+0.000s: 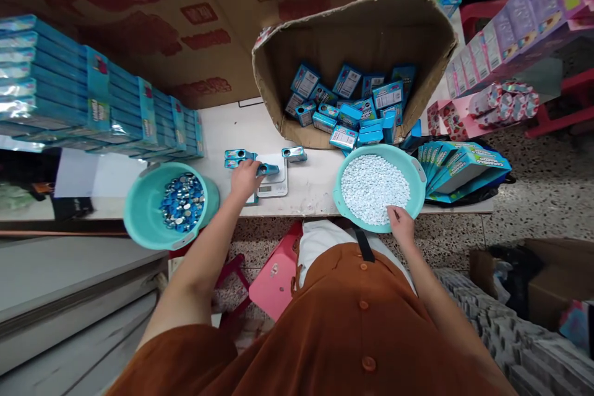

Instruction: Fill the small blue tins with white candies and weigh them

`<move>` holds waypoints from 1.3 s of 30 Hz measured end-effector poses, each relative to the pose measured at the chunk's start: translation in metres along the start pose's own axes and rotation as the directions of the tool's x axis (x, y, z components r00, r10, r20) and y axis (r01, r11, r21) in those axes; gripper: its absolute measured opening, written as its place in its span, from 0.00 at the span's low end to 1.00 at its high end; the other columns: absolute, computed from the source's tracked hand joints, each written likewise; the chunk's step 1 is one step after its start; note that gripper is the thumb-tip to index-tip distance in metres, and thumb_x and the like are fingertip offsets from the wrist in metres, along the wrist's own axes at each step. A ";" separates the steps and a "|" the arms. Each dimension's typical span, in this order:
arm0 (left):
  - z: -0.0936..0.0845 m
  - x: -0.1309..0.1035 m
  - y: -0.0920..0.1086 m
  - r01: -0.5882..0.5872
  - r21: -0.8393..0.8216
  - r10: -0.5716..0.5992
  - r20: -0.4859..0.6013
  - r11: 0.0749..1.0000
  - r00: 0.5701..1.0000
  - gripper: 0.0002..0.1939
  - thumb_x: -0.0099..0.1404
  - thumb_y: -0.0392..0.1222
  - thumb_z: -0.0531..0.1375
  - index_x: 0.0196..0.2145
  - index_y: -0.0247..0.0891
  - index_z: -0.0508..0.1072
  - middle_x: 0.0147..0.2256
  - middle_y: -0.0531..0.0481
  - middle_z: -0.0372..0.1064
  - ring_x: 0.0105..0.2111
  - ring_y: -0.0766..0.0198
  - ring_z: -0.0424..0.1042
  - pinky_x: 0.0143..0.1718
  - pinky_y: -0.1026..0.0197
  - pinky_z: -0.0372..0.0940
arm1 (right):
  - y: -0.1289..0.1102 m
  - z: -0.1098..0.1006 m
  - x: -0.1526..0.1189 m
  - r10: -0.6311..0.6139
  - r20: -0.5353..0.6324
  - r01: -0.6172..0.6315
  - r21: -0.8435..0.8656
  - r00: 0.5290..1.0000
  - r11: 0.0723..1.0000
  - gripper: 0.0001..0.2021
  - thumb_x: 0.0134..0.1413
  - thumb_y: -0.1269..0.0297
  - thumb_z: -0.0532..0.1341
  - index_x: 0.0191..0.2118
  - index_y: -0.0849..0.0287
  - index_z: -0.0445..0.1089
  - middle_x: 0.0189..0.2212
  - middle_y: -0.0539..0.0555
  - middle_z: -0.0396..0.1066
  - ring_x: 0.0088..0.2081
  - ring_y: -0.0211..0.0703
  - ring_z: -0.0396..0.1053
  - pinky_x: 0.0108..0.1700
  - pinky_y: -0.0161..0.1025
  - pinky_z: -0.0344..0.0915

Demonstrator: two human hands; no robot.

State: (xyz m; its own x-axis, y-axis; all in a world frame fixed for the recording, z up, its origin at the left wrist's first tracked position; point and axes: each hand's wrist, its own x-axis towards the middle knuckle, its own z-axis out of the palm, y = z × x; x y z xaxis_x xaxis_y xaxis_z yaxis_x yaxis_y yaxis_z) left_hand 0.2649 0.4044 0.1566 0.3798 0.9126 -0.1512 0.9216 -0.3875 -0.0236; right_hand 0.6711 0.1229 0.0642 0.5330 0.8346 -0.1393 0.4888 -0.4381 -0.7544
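My left hand (245, 180) grips a small blue box (268, 169) over the white digital scale (273, 189). More small blue boxes (237, 154) stand just left of the scale, and another blue box (294, 153) stands to its right. My right hand (401, 223) is at the front rim of a turquoise basin (342, 203) of small white pieces (375, 189). Its fingers are pressed together over the pieces; whatever they hold is too small to name. A second turquoise basin (139, 213) at the left holds blue and silver round pieces (183, 203).
A cut-open cardboard box (399, 18) with many small blue boxes stands behind the right basin. Stacked blue packs (51, 86) rise at the left. Flat blue cartons (464, 170) lie at the right. A pink stool (276, 278) is below the table edge.
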 end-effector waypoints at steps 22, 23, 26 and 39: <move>-0.005 -0.030 -0.027 0.127 -0.104 -0.137 -0.096 0.987 0.986 0.33 0.56 0.50 0.60 0.56 0.37 0.58 0.51 0.39 0.61 0.54 0.45 0.55 0.56 0.45 0.51 | -0.008 -0.004 0.020 0.009 0.082 -0.007 -0.021 0.997 1.000 0.20 0.56 0.50 0.50 0.38 0.59 0.73 0.37 0.58 0.73 0.38 0.47 0.68 0.42 0.42 0.63; -0.005 -0.036 -0.029 0.145 -0.104 -0.155 -0.100 0.984 0.983 0.33 0.56 0.51 0.60 0.56 0.37 0.58 0.50 0.38 0.61 0.54 0.45 0.56 0.55 0.45 0.51 | -0.008 -0.004 0.021 0.007 0.086 -0.005 -0.023 0.996 1.000 0.20 0.56 0.50 0.50 0.38 0.59 0.73 0.37 0.58 0.73 0.38 0.47 0.68 0.42 0.42 0.63; -0.003 -0.051 -0.033 0.185 -0.106 -0.197 -0.114 0.977 0.974 0.35 0.56 0.52 0.60 0.57 0.36 0.56 0.49 0.38 0.62 0.53 0.45 0.57 0.55 0.46 0.52 | -0.008 -0.002 0.026 0.003 0.095 0.001 -0.046 0.995 0.999 0.19 0.55 0.51 0.51 0.37 0.58 0.73 0.37 0.58 0.74 0.38 0.48 0.68 0.42 0.42 0.62; 0.004 -0.073 -0.047 0.188 -0.114 -0.202 -0.121 0.975 0.972 0.29 0.56 0.49 0.60 0.53 0.36 0.62 0.50 0.39 0.62 0.54 0.46 0.56 0.57 0.47 0.51 | -0.009 0.001 0.026 0.012 0.113 -0.005 -0.061 0.993 0.998 0.20 0.53 0.50 0.52 0.35 0.59 0.74 0.36 0.58 0.74 0.38 0.48 0.68 0.43 0.43 0.62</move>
State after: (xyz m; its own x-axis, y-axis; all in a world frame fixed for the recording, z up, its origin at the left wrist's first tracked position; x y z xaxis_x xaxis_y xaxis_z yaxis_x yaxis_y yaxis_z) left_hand 0.1932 0.3558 0.1643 0.1930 0.9809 -0.0228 0.9796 -0.1914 0.0611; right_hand 0.6799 0.1483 0.0669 0.4569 0.8619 -0.2200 0.5273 -0.4616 -0.7134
